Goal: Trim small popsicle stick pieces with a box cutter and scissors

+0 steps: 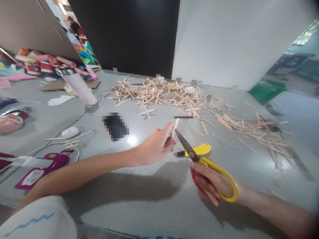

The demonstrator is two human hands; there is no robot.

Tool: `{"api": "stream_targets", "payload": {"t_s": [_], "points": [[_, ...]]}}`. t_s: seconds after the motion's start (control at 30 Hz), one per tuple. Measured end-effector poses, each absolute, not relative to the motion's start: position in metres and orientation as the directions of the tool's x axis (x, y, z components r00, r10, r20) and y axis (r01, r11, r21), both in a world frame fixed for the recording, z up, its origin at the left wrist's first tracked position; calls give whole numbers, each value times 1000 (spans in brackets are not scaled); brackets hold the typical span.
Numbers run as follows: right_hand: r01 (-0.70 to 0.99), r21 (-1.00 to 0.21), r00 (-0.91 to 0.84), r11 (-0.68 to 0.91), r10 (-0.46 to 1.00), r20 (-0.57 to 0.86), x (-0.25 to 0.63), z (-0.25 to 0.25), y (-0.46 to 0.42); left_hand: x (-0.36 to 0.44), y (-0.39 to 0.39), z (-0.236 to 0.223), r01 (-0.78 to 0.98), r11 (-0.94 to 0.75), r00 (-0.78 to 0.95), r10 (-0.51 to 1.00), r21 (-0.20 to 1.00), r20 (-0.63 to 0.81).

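Between the pinched fingers of my left hand (158, 144) stands a small wooden stick (176, 124), its upper end showing above the thumb. My right hand (211, 181) grips a pair of scissors (191, 152) with a yellow and a red handle loop. Their dark blades look nearly closed, and the tips meet the stick just beside my left fingers; whether they bite into it I cannot tell. Under the scissors on the table lies a yellow utility knife (203, 149). Behind both hands spreads a large heap of wooden sticks (154, 94).
More loose sticks (264, 136) trail along the right side. Left of my hands are a pixelated dark object (115, 126), a pale bottle (79, 87), a white mouse (70, 132) and a purple power strip (56, 162) with cables. Black and white panels (211, 43) rise at the back.
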State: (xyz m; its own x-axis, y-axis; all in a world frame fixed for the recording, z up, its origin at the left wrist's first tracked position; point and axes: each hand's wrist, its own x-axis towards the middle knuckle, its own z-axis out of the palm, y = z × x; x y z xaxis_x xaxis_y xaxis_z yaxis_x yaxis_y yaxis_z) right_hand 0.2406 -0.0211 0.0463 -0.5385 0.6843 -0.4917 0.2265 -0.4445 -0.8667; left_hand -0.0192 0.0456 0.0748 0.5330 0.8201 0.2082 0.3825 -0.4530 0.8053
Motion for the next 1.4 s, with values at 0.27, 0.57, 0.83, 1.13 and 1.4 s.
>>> {"api": "stream_targets", "payload": {"t_s": [0.27,0.57,0.83,1.13,1.4], "points": [[-27,-724,-698,-690,531,-480,243,49,-14,-28,61,76,555,-515,547,817,653,180],[94,-883,-521,-461,733,-438,242,49,-12,-24,62,87,310,-121,536,841,943,-68],[120,-880,-556,-460,704,-443,241,51,-15,-20,54,92,221,-96,540,841,971,-40],[159,-883,-560,-442,696,-449,241,50,-12,-22,55,89,329,-211,519,855,920,10],[214,-890,-529,-403,717,-453,245,42,-8,-23,54,90,459,-356,537,841,814,66]]}}
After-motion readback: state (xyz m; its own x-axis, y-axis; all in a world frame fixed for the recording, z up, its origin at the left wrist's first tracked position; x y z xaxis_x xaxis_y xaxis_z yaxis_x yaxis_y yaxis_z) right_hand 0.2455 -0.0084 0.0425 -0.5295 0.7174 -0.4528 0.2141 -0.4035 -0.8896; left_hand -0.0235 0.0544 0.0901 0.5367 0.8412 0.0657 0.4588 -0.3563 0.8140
